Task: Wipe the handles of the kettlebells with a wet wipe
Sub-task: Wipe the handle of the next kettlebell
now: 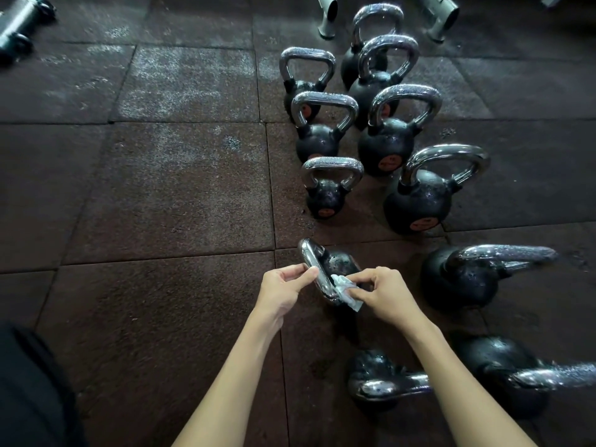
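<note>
A small black kettlebell [338,262] lies tipped toward me on the rubber floor, its chrome handle [311,258] facing left. My left hand [283,288] pinches the handle's near side with thumb and fingers. My right hand [383,295] pinches a crumpled pale wet wipe [345,287] and presses it against the lower part of the same handle. Both forearms reach in from the bottom of the view.
Several black kettlebells with chrome handles stand in two rows beyond, such as one [325,195] and a larger one [419,201]. Three more stand at right and near right [461,275], [377,379], [503,369]. Grey rack legs [327,14] are at the top. Bare mats lie left.
</note>
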### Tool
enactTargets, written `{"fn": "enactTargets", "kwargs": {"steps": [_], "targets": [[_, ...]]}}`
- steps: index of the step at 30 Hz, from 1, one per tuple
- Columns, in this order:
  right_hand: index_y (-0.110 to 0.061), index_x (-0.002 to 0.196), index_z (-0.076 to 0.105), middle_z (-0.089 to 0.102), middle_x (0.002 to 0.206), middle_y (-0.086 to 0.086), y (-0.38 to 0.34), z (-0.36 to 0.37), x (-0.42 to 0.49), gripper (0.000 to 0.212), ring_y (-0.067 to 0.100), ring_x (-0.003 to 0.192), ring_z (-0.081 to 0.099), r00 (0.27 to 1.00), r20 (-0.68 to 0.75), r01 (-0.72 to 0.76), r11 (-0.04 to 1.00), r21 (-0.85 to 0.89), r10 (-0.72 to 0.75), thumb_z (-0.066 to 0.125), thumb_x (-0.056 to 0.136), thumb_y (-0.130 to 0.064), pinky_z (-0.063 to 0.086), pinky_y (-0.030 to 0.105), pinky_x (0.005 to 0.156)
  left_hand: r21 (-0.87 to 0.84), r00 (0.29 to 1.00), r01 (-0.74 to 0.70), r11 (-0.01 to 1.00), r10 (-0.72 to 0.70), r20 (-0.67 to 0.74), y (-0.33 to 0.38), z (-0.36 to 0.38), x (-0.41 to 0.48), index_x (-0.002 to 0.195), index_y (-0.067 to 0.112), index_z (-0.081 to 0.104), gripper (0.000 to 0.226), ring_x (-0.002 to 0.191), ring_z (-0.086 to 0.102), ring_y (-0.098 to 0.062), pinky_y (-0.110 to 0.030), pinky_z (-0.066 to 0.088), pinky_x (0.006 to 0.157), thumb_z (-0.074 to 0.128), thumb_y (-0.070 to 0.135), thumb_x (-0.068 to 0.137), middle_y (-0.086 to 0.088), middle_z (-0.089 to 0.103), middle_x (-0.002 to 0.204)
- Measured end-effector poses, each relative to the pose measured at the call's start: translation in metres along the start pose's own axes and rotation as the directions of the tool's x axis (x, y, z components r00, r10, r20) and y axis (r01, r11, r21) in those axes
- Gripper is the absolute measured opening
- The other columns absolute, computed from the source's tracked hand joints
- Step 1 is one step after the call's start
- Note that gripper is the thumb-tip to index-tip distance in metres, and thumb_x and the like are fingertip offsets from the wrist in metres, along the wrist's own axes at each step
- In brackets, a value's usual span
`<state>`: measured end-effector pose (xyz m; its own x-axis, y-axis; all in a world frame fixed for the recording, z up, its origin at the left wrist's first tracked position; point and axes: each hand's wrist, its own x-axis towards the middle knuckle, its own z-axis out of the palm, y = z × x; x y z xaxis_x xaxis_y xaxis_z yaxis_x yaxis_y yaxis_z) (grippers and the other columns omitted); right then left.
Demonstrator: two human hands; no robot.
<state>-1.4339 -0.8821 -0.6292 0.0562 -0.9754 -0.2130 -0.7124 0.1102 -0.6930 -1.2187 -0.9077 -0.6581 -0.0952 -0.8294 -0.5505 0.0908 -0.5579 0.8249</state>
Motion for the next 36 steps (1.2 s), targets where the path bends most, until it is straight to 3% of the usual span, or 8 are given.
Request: {"fn": "enactTargets", "kwargs": {"steps": [5, 9, 13, 16, 20, 24, 30, 36], "targets": [[-0.035, 0.094, 0.083, 0.075, 0.080, -0.024, 0.002, -0.002, -0.003, 0.025, -0.003, 0.070, 0.064, 0.999, 0.008, -0.035, 0.999, 0.026, 0.035, 0.088, 0.077, -0.017, 0.045, 0.015, 0.064, 0.039, 1.000, 0.000, 0.999, 0.000, -0.001, 0.003, 0.002, -0.005, 0.111, 0.010, 0.078, 0.030, 0.086, 0.070, 0.010, -0.003, 0.051, 0.078, 0.085, 0.023, 0.084, 0.004, 0.080, 0.100], [-0.039, 0.090, 0.082, 0.075, 0.084, -0.029, 0.010, 0.002, -0.005, 0.026, 0.024, 0.081, 0.073, 0.994, -0.002, -0.106, 0.994, 0.007, 0.106, 0.086, 0.077, -0.017, 0.058, 0.038, 0.075, 0.059, 1.000, 0.011, 0.998, -0.010, -0.003, 0.004, 0.003, -0.005, 0.094, 0.023, 0.078, 0.011, 0.085, 0.069, 0.013, -0.001, 0.047, 0.072, 0.084, 0.021, 0.085, 0.014, 0.078, 0.086], [-0.026, 0.092, 0.085, 0.068, 0.076, -0.030, 0.008, 0.003, -0.003, 0.021, -0.007, 0.080, 0.065, 0.998, -0.023, -0.059, 0.998, -0.029, 0.058, 0.083, 0.078, -0.011, 0.048, 0.017, 0.071, 0.043, 1.000, -0.006, 0.999, 0.007, -0.014, 0.003, 0.002, -0.005, 0.099, 0.021, 0.075, 0.015, 0.075, 0.067, 0.017, 0.000, 0.050, 0.073, 0.083, 0.019, 0.086, 0.019, 0.075, 0.077], [-0.024, 0.094, 0.085, 0.067, 0.075, -0.027, 0.006, 0.002, -0.004, 0.020, -0.014, 0.071, 0.058, 0.998, -0.026, -0.064, 0.997, -0.035, 0.063, 0.084, 0.079, -0.011, 0.039, 0.007, 0.064, 0.025, 0.999, -0.020, 0.999, 0.021, -0.047, 0.005, 0.002, -0.005, 0.121, 0.008, 0.070, 0.040, 0.079, 0.071, 0.011, -0.004, 0.051, 0.071, 0.083, 0.015, 0.085, 0.012, 0.078, 0.081], [-0.031, 0.088, 0.084, 0.075, 0.077, -0.016, 0.001, -0.004, 0.004, 0.016, 0.001, 0.076, 0.066, 0.991, 0.009, -0.133, 0.985, -0.113, 0.135, 0.086, 0.075, -0.022, 0.050, 0.018, 0.068, 0.014, 0.998, -0.052, 0.999, 0.052, -0.018, 0.007, 0.001, -0.009, 0.149, 0.011, 0.050, 0.070, 0.092, 0.073, 0.001, -0.003, 0.048, 0.073, 0.082, 0.011, 0.086, -0.003, 0.080, 0.097], [-0.024, 0.085, 0.083, 0.076, 0.078, -0.011, -0.019, 0.006, 0.034, 0.014, 0.004, 0.077, 0.069, 0.970, -0.193, -0.150, 0.989, 0.006, 0.148, 0.085, 0.074, -0.031, 0.054, 0.026, 0.074, 0.015, 0.998, -0.065, 0.998, 0.065, 0.001, 0.006, 0.003, -0.013, 0.150, 0.009, 0.047, 0.072, 0.093, 0.074, -0.003, -0.005, 0.052, 0.079, 0.080, 0.006, 0.087, -0.004, 0.080, 0.095], [-0.023, 0.088, 0.082, 0.075, 0.080, -0.009, -0.030, 0.043, 0.067, 0.018, 0.009, 0.078, 0.068, 0.952, -0.274, -0.149, 0.989, -0.021, 0.137, 0.086, 0.076, -0.037, 0.055, 0.028, 0.075, 0.044, 0.998, -0.065, 0.997, 0.064, 0.010, 0.001, -0.001, -0.008, 0.150, 0.007, 0.048, 0.072, 0.106, 0.072, -0.013, -0.032, 0.048, 0.111, 0.081, 0.008, 0.086, -0.007, 0.080, 0.100], [-0.021, 0.089, 0.082, 0.078, 0.083, -0.006, -0.033, 0.050, 0.069, 0.016, 0.010, 0.078, 0.070, 0.954, -0.283, -0.103, 0.995, -0.016, 0.095, 0.085, 0.077, -0.031, 0.056, 0.030, 0.077, 0.061, 0.998, -0.056, 0.997, 0.056, -0.003, 0.001, -0.007, -0.001, 0.150, 0.004, 0.047, 0.072, 0.095, 0.073, -0.004, -0.025, 0.048, 0.106, 0.081, 0.009, 0.087, 0.002, 0.080, 0.093]]}}
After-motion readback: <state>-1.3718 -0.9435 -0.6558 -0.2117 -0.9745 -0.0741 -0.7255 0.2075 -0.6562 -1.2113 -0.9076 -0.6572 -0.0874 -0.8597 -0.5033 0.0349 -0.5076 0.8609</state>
